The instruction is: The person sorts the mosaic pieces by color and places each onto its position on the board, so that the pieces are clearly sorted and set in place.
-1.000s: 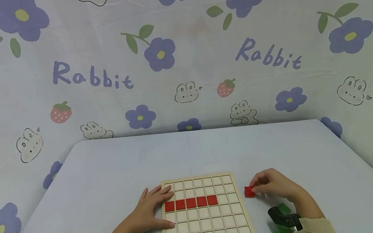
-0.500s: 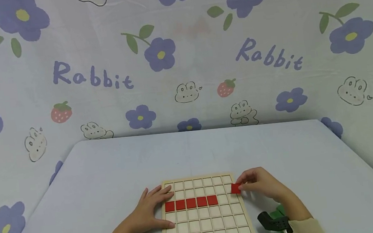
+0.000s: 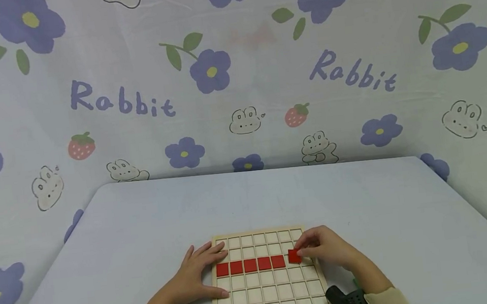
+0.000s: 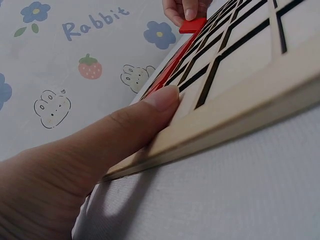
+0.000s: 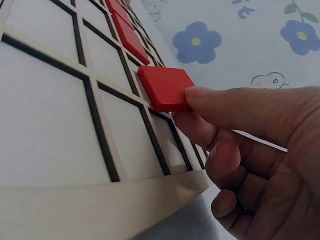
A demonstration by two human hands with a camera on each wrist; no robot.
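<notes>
A wooden grid board (image 3: 267,294) lies on the table, with a row of several red square tiles (image 3: 250,265) set in its third row from the far end. My right hand (image 3: 331,249) pinches one more red tile (image 5: 165,87) between thumb and forefinger, just above the board to the right of that row. The tile is slightly tilted in the right wrist view. My left hand (image 3: 194,276) rests at the board's left edge, fingers spread, its thumb (image 4: 162,100) touching the frame. The board's near end is out of the head view.
The white table (image 3: 248,201) reaches back to a patterned cloth backdrop (image 3: 239,73). A black wrist device (image 3: 347,298) is on the right wrist, and a sliver of green tile (image 3: 356,284) shows behind it.
My right hand has carried the red tile leftward from the table beside the board to over the grid. The right forearm now covers most of the green tiles. My left hand has stayed put.
</notes>
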